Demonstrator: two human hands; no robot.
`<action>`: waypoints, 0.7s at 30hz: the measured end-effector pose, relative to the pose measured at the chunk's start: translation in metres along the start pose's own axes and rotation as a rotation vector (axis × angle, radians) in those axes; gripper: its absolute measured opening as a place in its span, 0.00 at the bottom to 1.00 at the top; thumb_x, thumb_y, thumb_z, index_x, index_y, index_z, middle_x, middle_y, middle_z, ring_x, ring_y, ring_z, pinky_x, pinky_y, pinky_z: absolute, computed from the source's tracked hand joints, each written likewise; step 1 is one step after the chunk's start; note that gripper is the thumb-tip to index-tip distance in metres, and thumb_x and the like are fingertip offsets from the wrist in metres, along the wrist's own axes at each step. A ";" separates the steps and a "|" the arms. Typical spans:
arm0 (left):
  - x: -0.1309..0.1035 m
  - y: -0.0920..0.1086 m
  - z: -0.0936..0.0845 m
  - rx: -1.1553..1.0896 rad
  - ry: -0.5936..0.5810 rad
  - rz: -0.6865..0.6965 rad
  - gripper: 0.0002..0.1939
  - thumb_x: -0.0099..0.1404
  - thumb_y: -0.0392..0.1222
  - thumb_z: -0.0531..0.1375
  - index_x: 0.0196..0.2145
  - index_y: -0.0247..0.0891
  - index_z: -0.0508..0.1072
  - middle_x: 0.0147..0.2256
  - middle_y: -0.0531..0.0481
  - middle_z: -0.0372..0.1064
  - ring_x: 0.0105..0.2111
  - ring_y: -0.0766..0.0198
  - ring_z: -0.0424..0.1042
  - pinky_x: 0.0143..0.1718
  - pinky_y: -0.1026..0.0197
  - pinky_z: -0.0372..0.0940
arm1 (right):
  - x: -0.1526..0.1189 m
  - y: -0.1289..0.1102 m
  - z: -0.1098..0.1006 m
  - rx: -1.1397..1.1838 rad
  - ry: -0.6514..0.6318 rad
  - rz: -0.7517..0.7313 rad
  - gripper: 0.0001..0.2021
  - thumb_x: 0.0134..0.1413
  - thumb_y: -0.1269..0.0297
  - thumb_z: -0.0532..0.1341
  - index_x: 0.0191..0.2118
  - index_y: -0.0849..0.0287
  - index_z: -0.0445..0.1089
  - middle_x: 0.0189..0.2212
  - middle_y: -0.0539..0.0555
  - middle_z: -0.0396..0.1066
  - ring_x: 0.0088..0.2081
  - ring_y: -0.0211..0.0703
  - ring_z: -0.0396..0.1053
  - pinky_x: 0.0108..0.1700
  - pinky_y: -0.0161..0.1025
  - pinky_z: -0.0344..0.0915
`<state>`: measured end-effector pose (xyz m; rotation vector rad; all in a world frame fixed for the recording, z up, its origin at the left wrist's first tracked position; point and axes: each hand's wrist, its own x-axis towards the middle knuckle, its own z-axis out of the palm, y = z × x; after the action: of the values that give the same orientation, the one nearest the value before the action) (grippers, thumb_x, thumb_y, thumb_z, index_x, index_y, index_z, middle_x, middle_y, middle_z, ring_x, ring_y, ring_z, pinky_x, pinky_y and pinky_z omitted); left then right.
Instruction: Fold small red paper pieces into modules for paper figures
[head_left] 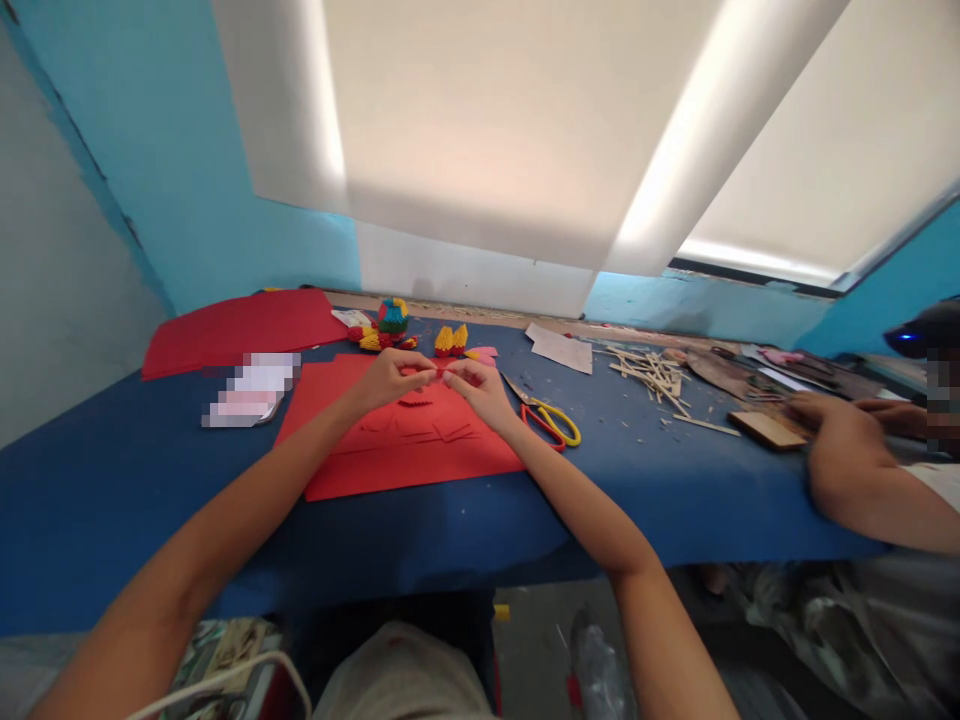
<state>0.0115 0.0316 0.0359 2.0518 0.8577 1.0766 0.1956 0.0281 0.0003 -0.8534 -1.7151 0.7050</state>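
Note:
Close together above a stack of red paper sheets (390, 476), my left hand (391, 380) and my right hand (480, 392) meet at the fingertips. Both pinch a small piece of red paper (441, 367), partly hidden by the fingers. Below them lies a short row of folded red pieces (417, 403). Cut red paper strips (454, 432) are scattered on the top sheet. Right of my right hand, scissors (553, 424) with red and yellow handles rest on the table, blades slightly apart.
Folded-paper models in yellow and red (451, 341) and mixed colours (391, 318) stand behind my hands. More red sheets (232, 332) and a phone (259, 392) lie left. Thin wooden sticks (651, 375) are piled right, near another person's arm (851, 460) and a wooden block (769, 429).

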 end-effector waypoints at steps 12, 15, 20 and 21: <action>-0.001 -0.002 0.010 0.206 0.118 0.082 0.10 0.55 0.42 0.56 0.25 0.34 0.75 0.23 0.50 0.73 0.22 0.67 0.67 0.23 0.69 0.61 | -0.003 -0.005 0.002 -0.243 0.083 -0.129 0.08 0.53 0.61 0.59 0.32 0.57 0.74 0.30 0.52 0.75 0.32 0.40 0.70 0.31 0.35 0.62; 0.000 -0.003 0.018 0.251 0.258 0.090 0.09 0.54 0.40 0.55 0.24 0.35 0.74 0.23 0.52 0.73 0.24 0.67 0.68 0.26 0.68 0.62 | -0.004 -0.003 0.004 -0.300 0.151 -0.180 0.09 0.55 0.61 0.58 0.36 0.55 0.75 0.33 0.53 0.76 0.35 0.42 0.71 0.39 0.39 0.65; 0.002 -0.001 0.022 0.116 0.308 -0.024 0.10 0.53 0.42 0.56 0.24 0.34 0.74 0.21 0.51 0.71 0.23 0.66 0.68 0.24 0.67 0.61 | -0.005 -0.007 0.001 -0.555 0.106 -0.333 0.11 0.59 0.63 0.55 0.41 0.52 0.75 0.41 0.54 0.76 0.42 0.44 0.72 0.47 0.42 0.63; 0.002 0.000 0.021 0.044 0.289 -0.065 0.10 0.53 0.43 0.57 0.23 0.34 0.74 0.21 0.51 0.71 0.22 0.66 0.67 0.23 0.67 0.61 | -0.004 -0.008 0.000 -0.609 0.069 -0.363 0.11 0.59 0.64 0.55 0.42 0.52 0.75 0.42 0.54 0.75 0.43 0.44 0.72 0.47 0.42 0.63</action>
<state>0.0305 0.0282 0.0277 1.9168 1.0909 1.3496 0.1947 0.0198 0.0043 -0.9169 -1.9807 -0.1047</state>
